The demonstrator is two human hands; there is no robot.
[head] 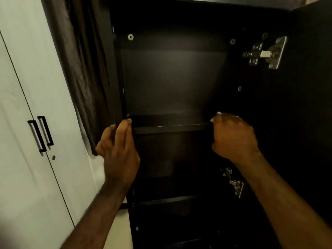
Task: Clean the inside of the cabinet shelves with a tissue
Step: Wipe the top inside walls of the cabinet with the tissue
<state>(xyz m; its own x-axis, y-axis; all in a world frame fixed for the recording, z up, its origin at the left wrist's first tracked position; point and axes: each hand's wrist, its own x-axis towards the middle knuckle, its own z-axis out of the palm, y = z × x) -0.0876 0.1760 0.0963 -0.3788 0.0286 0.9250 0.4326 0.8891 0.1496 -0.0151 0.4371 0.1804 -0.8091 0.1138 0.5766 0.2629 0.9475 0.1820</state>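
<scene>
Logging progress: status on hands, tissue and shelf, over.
Left hand open, fingertips at shelf front edge. Right hand grips tissue at shelf's right end. Nothing seen blocking.

No readable text, label, brand, number or sign shows on anything in view.

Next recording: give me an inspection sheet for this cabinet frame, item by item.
Surface: dark shelf inside the open cabinet; the interior is dim.
Job's things: white tissue, mostly hidden in the right hand.
Clutter: nothing seen.
Grips: left hand touches the shelf's left front corner with its fingers; right hand is curled round the tissue at the shelf's right end.
Cables: nothing seen.
Surroundings: upper hinge and lower hinge at right; dark curtain and white wardrobe doors with black handles at left.
</scene>
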